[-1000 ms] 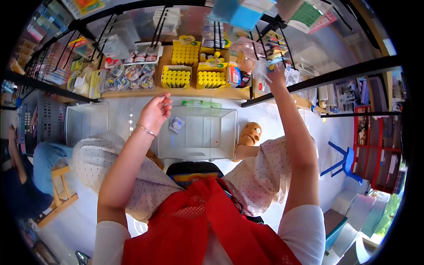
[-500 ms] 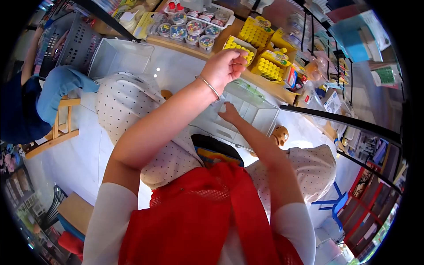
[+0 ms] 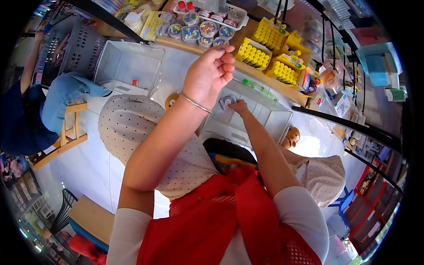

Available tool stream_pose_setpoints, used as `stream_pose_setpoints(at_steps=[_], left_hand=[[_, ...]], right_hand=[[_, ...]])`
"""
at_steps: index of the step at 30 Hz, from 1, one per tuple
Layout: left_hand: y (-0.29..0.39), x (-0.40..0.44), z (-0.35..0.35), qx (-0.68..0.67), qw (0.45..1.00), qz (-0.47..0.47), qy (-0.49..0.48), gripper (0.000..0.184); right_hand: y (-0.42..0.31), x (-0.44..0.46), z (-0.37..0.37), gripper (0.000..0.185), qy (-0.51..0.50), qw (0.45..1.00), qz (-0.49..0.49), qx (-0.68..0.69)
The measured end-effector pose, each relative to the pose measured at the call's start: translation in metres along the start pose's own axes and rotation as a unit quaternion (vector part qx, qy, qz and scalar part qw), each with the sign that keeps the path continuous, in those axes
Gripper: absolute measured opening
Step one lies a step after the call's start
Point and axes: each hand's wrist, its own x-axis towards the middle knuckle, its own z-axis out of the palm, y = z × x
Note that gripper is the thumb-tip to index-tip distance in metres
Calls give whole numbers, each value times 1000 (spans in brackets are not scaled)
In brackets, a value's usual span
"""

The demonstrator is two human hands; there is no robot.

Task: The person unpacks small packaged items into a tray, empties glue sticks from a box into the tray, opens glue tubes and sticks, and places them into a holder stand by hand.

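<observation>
Touching one packet [image 3: 227, 102]: right hand [image 3: 240, 107]

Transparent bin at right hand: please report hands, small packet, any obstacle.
Right hand at edge of small packet, grip unclear. Left hand raised, loosely curled, nothing visible in it. Packet inside transparent bin. No obstacle seen at packet.

Bin [image 3: 265, 119] open above; black bar [image 3: 349, 127] at right.
</observation>
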Motion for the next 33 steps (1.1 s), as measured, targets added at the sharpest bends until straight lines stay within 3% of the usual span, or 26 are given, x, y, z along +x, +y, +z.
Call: stream_pose_setpoints(at_steps=[4,7,9,12,13,15,16,19,22,25,27,28,31,33], left_hand=[[0,3,6,6,1000,13,-13,20],[-6,7,7,10,1000,-7,-24,21],[-10,11,9,19,999,-22,-41,22],[-15,14,12,74,997,17,7,24],[-18,16,13,164,985,50,-5,25],[-29,28,12,342,931,122,-34,26],[-39,39,-1,478,838,233,-124,32],[-72,39,-6,590,727,308,-169,35],[-85,21,1,504,825,135,-219,32],[-86,13,5,410,870,48,-269,26],[-80,9,15,428,861,94,-259,21],[-75,4,21,456,851,90,-243,20],[-71,10,24,470,845,135,-215,17],[-55,14,31,511,820,175,-187,16]], right_hand=[[14,0,11,61,67,986,7,153],[-3,-36,-2,47,126,966,-145,173],[-22,-68,-24,40,107,967,-181,145],[-38,-105,-73,35,102,948,-287,90],[-44,-116,-91,34,106,935,-331,69],[-61,-149,-129,32,97,922,-364,91],[-68,-167,-148,32,94,915,-379,97],[-87,-220,-203,33,80,895,-419,129],[-94,-273,-239,34,51,898,-415,137],[-91,-290,-255,33,53,891,-439,103],[-99,-305,-265,32,62,887,-455,37],[-107,-316,-270,32,101,854,-509,-43],[-115,-316,-267,31,76,865,-496,11],[-109,-306,-265,41,75,862,-501,15]])
